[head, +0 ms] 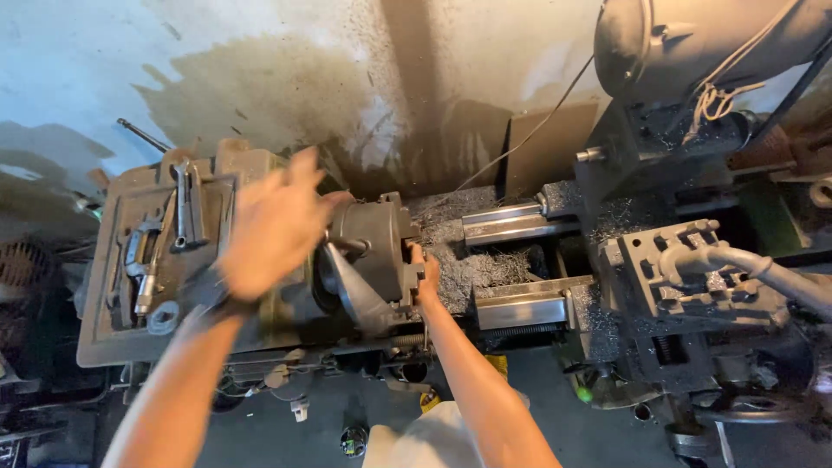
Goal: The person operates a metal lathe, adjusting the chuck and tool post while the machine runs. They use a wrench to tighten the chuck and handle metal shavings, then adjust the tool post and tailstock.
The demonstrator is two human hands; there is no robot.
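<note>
Dim, shadowy; motion-blurred left hand (276, 227)

The left hand (273, 225) is blurred and hides part of the lathe chuck (368, 251); the right hand (426, 276) is half hidden behind it.

Left hand (273, 227) raised, open, fingers spread, blurred, forearm stretched forward from lower left. Right hand (425, 276) lower, reaching ahead on a straight arm, fingers curled, grip unclear.

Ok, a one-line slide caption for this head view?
Left hand raised, blurred, over lathe chuck; right hand grips its front edge.
</note>
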